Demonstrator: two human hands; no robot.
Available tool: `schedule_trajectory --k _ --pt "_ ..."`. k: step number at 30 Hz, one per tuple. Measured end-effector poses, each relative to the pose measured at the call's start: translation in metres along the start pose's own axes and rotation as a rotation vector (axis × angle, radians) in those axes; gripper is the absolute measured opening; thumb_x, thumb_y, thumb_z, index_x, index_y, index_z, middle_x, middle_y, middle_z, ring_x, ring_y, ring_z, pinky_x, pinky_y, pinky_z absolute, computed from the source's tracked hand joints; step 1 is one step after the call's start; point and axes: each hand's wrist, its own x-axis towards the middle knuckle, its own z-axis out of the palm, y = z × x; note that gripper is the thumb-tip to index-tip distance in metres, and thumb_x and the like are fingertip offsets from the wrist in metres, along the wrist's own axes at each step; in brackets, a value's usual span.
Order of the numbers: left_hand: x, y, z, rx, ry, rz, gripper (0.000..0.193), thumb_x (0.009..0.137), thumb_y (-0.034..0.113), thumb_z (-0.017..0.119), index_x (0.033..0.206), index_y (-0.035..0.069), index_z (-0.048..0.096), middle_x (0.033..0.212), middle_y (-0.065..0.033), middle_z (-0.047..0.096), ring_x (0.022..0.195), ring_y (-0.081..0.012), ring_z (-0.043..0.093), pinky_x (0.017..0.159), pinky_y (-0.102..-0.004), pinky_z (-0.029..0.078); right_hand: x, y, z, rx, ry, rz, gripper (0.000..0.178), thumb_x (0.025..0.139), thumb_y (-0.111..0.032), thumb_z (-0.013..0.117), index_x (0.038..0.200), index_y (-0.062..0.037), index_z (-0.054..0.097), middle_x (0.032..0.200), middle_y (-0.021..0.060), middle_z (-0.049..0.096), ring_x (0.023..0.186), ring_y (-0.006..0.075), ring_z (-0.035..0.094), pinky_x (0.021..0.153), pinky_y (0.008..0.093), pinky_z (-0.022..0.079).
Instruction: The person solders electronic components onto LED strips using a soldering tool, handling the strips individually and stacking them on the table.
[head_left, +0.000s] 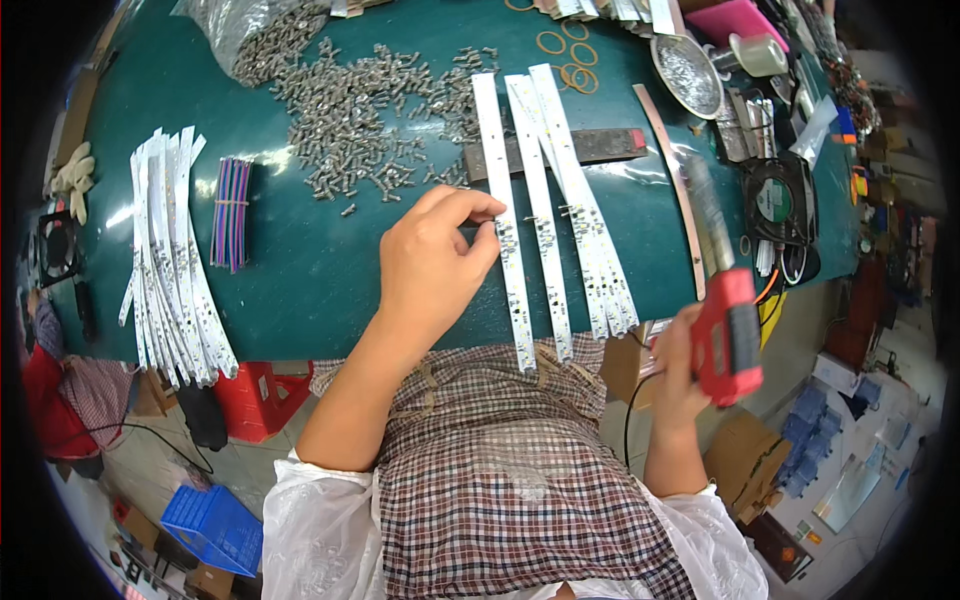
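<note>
My left hand (435, 255) reaches over the green table, thumb and forefinger pinched at the left edge of a white LED strip board (514, 295). Whatever sits in the pinch is too small to make out. Beside that board lie a second one (546, 265) and a fanned stack of boards (603, 280); their far ends cross a dark bar (618, 145) with a red end. My right hand (680, 365) grips a red and black soldering gun (733, 330), held up right of the stack. Motion blurs its metal tip.
Small metal connectors (350, 110) lie heaped at the back, spilling from a clear bag (225, 35). More LED boards (165, 260) and a bundle of coloured wires (232, 215) rest left. A copper-coloured strip (672, 180), metal dish (688, 78) and small fan (778, 200) stand right.
</note>
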Motion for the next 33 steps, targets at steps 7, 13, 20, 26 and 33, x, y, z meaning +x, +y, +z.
schedule_trajectory --k 7,13,20,26,33 --pt "-0.002 0.003 -0.003 0.015 -0.045 -0.030 0.021 0.078 0.001 0.069 0.098 0.006 0.071 0.095 -0.0032 0.065 0.054 -0.0063 0.056 0.053 -0.0225 0.044 0.104 0.034 -0.007 -0.690 0.281 -0.561 0.046 0.075 -0.005 0.077 0.113 -0.0037 0.052 0.100 0.0088 0.055 0.086 0.0272 0.061 0.072 0.0391 0.050" --pt "-0.004 0.011 -0.005 -0.066 -0.140 -0.063 0.032 0.077 -0.001 0.073 0.109 0.005 0.067 0.113 -0.0070 0.061 0.073 -0.0127 0.068 0.066 -0.0245 0.055 0.127 0.050 0.007 -0.874 0.289 -0.442 0.049 0.069 -0.005 0.078 0.109 -0.0067 0.051 0.107 0.0127 0.054 0.091 0.0395 0.059 0.072 0.0457 0.050" --pt "-0.005 0.007 0.005 -0.196 -0.157 -0.110 0.034 0.079 -0.004 0.071 0.112 0.002 0.065 0.113 -0.0089 0.058 0.080 -0.0165 0.071 0.067 -0.0250 0.056 0.123 0.047 -0.004 -0.801 0.349 -0.567 0.045 0.071 -0.001 0.075 0.110 -0.0041 0.053 0.102 0.0142 0.056 0.094 0.0381 0.059 0.079 0.0423 0.048" --pt "-0.006 0.010 0.005 -0.111 -0.103 -0.058 0.033 0.079 0.002 0.074 0.109 0.003 0.062 0.110 -0.0084 0.059 0.074 -0.0151 0.070 0.066 -0.0261 0.057 0.090 0.030 -0.023 -0.287 0.507 -0.390 0.026 0.085 -0.002 0.071 0.107 0.0007 0.056 0.103 0.0086 0.061 0.096 0.0173 0.059 0.087 0.0335 0.048" --pt "0.003 0.002 -0.045 0.338 0.222 0.074 0.012 0.077 0.006 0.075 0.086 0.008 0.068 0.084 -0.0033 0.063 0.059 -0.0137 0.062 0.055 -0.0287 0.049 0.066 -0.020 -0.056 0.318 0.572 -0.389 0.032 0.088 0.009 0.061 0.115 -0.0012 0.049 0.102 0.0064 0.057 0.096 0.0129 0.056 0.086 0.0308 0.049"
